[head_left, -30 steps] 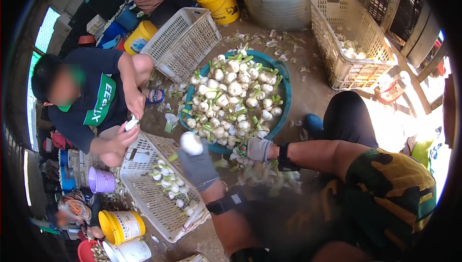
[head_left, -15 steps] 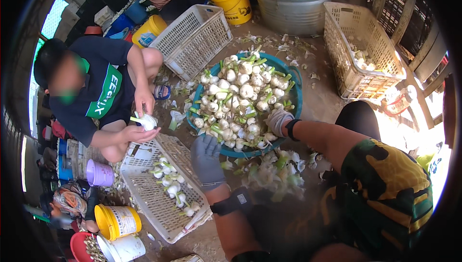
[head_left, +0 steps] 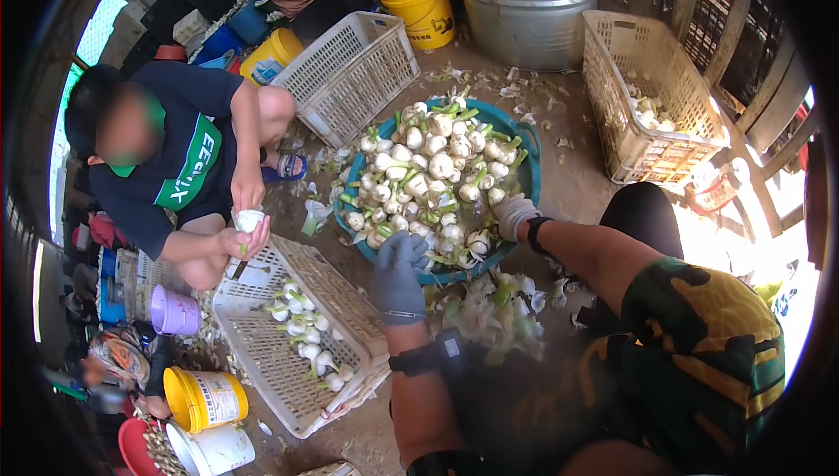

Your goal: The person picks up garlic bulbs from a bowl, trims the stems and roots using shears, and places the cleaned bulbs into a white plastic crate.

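Observation:
A teal tub [head_left: 528, 132] heaped with white garlic bulbs [head_left: 440, 166] with green stem stubs stands in front of me. My left hand [head_left: 400, 279], in a grey glove, reaches over the tub's near left edge, fingers apart and slightly bent beside the bulbs. No bulb shows in it. At the tub's near right side is my right hand [head_left: 515, 216] in a whitish glove, against the bulbs by the rim. Its fingertips are partly hidden, so I cannot tell whether it grips one.
Left of the tub, a white crate [head_left: 262, 371] holds several trimmed bulbs; a co-worker [head_left: 188, 161] beside it handles a bulb. Other crates stand at far left [head_left: 358, 74] and right [head_left: 660, 148]. Behind are a yellow bucket [head_left: 418, 8] and a metal vat [head_left: 529, 21]. Peelings [head_left: 494, 310] litter the floor.
My left hand has moved right and forward from the crate's side to the bulbs. My right hand stays by the rim. The co-worker's hands have turned the bulb stem-down.

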The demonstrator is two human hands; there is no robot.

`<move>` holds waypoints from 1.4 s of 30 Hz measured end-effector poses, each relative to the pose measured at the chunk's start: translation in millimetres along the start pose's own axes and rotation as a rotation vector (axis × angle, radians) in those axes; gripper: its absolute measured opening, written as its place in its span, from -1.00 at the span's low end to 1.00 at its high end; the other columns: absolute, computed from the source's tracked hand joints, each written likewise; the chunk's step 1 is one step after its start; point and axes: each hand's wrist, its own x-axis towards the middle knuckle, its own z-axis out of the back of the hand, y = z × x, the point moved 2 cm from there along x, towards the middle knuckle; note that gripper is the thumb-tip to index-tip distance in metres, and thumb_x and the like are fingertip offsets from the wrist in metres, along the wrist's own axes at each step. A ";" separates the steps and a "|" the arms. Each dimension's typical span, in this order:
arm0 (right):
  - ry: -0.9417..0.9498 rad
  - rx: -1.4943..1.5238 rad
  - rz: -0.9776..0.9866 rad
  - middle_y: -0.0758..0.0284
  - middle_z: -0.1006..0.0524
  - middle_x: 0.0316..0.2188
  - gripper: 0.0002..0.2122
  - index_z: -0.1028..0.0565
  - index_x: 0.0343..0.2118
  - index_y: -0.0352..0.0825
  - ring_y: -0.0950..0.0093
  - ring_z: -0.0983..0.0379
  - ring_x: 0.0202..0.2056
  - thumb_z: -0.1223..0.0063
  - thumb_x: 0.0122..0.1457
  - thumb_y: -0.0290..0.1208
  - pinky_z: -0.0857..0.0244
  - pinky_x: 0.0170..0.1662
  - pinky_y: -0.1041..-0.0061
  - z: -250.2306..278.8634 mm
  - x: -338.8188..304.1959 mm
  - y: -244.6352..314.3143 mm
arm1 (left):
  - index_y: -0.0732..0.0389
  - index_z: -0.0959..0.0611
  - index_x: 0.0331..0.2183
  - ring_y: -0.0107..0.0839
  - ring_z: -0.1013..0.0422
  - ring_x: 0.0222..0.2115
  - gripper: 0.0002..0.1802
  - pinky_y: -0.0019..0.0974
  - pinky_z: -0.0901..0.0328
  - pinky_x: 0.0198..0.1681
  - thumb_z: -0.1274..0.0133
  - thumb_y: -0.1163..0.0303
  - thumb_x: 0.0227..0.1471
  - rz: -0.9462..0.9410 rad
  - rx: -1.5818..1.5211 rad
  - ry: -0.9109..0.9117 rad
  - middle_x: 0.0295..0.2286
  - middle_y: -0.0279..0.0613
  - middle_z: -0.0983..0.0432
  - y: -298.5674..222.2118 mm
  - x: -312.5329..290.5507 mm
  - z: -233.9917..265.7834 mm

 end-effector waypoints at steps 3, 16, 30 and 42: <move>-0.329 0.309 0.296 0.16 -0.53 -0.31 -0.74 -0.55 -0.31 -0.30 0.24 -0.47 -0.24 0.03 -0.05 -0.32 -0.33 -0.17 0.35 -43.6 30.0 -5.2 | 0.24 -0.41 -0.15 -0.30 -0.43 -0.29 -0.60 -0.33 -0.32 -0.26 -0.01 0.19 0.04 0.011 0.048 0.080 -0.26 -0.04 -0.45 3.1 -1.9 -15.4; -0.368 0.145 0.464 0.12 -0.45 -0.60 -0.67 -0.51 -0.46 -0.35 0.15 -0.43 -0.46 -0.10 -0.19 -0.15 -0.30 -0.35 0.31 13.3 -12.5 37.0 | 0.28 -0.25 0.04 -0.14 -0.28 -0.09 -0.20 -0.26 -0.19 -0.03 -0.23 0.28 -0.24 -0.664 0.810 0.090 -0.10 0.04 -0.29 50.9 8.3 -16.9; -0.512 0.327 0.743 0.18 -0.46 -0.64 -0.79 -0.47 -0.61 -0.30 0.20 -0.44 -0.50 -0.13 -0.26 -0.27 -0.33 -0.38 0.32 59.6 -54.0 41.3 | 0.26 -0.32 -0.01 -0.23 -0.26 -0.12 -0.28 -0.26 -0.17 -0.03 -0.21 0.43 -0.29 -0.577 0.741 0.207 -0.13 -0.02 -0.26 31.8 -5.5 -26.0; -0.550 0.114 0.603 0.16 -0.44 -0.65 -0.80 -0.48 -0.61 -0.31 0.20 -0.41 -0.52 -0.05 -0.10 -0.26 -0.30 -0.41 0.30 36.5 -54.5 42.8 | 0.12 -0.39 -0.08 -0.40 -0.42 -0.41 -0.63 -0.42 -0.20 -0.54 0.06 0.41 0.00 0.359 -0.291 0.292 -0.36 -0.21 -0.46 34.1 -5.4 -17.2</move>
